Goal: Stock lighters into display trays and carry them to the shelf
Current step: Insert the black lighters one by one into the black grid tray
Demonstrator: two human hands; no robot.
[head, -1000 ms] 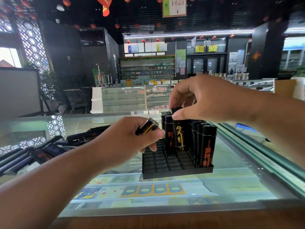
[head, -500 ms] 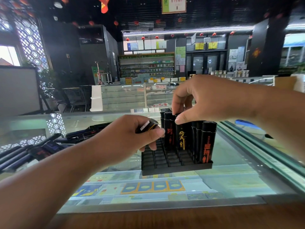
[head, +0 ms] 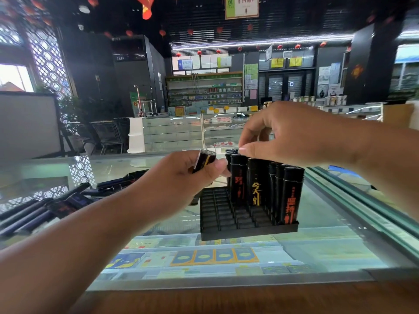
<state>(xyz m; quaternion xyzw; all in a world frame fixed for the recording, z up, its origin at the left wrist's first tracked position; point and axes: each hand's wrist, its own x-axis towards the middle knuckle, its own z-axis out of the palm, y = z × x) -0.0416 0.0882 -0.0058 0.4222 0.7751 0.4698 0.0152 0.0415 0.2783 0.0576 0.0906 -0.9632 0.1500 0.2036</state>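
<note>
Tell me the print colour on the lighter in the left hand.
The lighter shows yellow print on black, head view.

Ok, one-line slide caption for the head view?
Left hand grips one lighter beside the part-filled black tray; right hand poised at the tops of the standing lighters.

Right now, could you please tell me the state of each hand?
Left hand: holding a black lighter.
Right hand: curled over the cap of a trayed lighter; grip cannot be told.
</note>
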